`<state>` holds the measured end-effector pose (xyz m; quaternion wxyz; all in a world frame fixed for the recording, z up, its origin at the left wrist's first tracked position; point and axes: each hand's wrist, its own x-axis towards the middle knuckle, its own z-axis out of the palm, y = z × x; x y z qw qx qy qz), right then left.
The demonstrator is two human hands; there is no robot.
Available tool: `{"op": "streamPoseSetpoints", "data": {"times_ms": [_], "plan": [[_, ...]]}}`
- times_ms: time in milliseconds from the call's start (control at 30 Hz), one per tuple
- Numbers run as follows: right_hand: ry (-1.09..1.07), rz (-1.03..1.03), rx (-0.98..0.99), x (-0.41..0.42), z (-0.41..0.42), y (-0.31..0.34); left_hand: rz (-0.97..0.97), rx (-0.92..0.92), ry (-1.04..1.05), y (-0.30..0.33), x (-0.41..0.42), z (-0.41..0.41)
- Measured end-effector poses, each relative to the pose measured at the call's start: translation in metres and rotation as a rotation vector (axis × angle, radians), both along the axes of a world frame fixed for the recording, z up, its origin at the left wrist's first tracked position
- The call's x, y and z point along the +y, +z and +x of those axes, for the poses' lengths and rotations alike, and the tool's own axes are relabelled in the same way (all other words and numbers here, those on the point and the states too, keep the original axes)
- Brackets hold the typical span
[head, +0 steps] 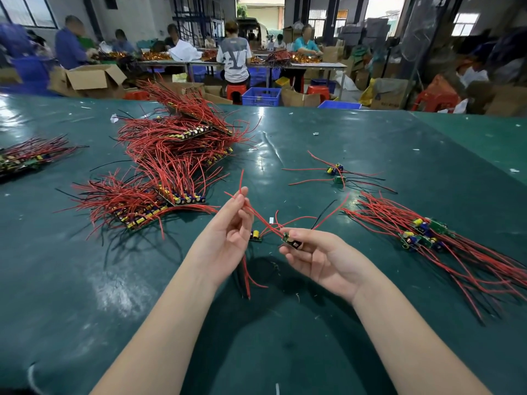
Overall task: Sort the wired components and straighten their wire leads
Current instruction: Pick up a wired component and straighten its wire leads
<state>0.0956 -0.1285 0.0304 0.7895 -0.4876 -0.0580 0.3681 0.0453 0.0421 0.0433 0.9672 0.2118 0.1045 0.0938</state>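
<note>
My right hand (316, 256) pinches a small green circuit board (291, 240) between thumb and fingertips, just above the table. Red wire leads (261, 219) run from that board up and left to my left hand (228, 238), which pinches them near their ends. One black lead (323, 213) sticks out to the upper right. A second small board with a yellow capacitor (255, 235) lies on the table between my hands, its red leads trailing toward me.
A big heap of wired boards (171, 155) covers the left middle of the green table (285, 337). A bundle of boards (425, 232) lies at right, two loose ones (336, 172) further back, another bundle (25, 158) at far left. Beyond the table are people, boxes and crates.
</note>
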Motion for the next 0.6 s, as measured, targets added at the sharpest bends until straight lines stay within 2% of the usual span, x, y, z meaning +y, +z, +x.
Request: {"op": "streamPoseSetpoints", "data": {"times_ms": [133, 600], "plan": [[0.003, -0.006, -0.001, -0.0001, -0.0001, 0.0007, 0.126, 0.028, 0.087, 0.0002, -0.0007, 0.0015], [-0.043, 0.017, -0.008, -0.0036, 0.0035, 0.0012, 0.211, 0.043, 0.084, 0.0006, 0.0062, 0.0003]]}}
